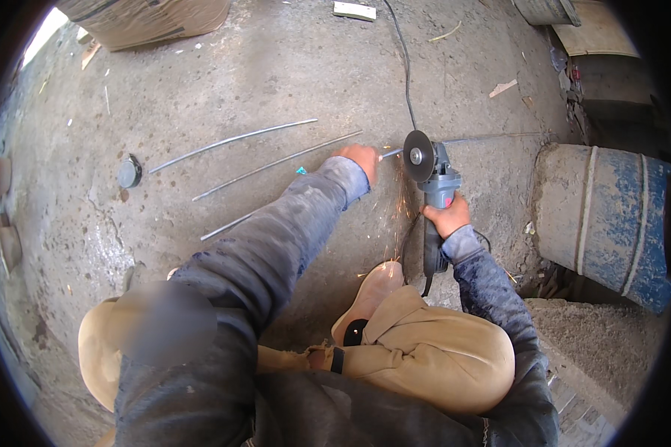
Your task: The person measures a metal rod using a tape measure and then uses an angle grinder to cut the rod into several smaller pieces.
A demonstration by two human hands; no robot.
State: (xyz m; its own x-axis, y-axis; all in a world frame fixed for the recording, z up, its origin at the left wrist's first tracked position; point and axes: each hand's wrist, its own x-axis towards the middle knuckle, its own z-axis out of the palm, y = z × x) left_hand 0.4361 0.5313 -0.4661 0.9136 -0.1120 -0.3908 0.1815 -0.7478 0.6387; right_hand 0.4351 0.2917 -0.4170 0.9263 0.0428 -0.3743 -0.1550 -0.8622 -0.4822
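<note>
My right hand (449,216) is wrapped round the body of a grey angle grinder (440,183). Its dark cutting disc (418,156) meets a thin metal rod (390,153), and orange sparks (399,210) spray down toward my shoe. Left of the disc, my left hand (361,161) is closed on that same rod. Beyond the grinder the rod runs on to the right along the floor. Two loose cut rods, one upper (231,142) and one lower (276,162), lie to the left. Another rod end (227,226) shows beside my left sleeve; the sleeve hides the rest.
A black power cord (408,74) trails away over the concrete floor. At right lies a blue, dirt-covered drum (608,220). A round grey disc-like object (130,171) sits at left, a wrapped box (153,26) at far left. My shoe (376,294) is close below the sparks.
</note>
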